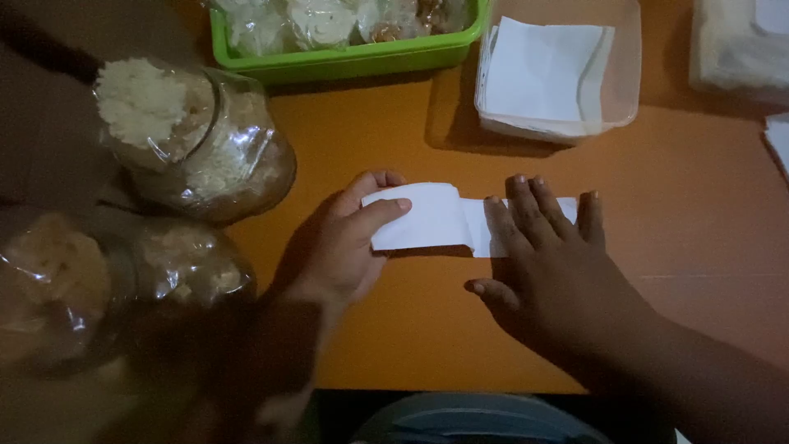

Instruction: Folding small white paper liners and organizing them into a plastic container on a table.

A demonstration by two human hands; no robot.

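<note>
A white sheet of paper (440, 218) lies on the orange table (394, 329), partly folded over on its left side. My left hand (349, 242) grips the folded left end, thumb on top and fingers curled under the edge. Flat on the paper's right part rests my right hand (551, 263), fingers spread and pressing it down to the table.
A clear plastic box (629, 66) with white paper sheets stands behind the hands. A green tray (345, 62) of wrapped food sits at the back. Two clear bags of pale crumbs (197, 140) and snacks (99, 279) lie at the left. More white items sit at the far right.
</note>
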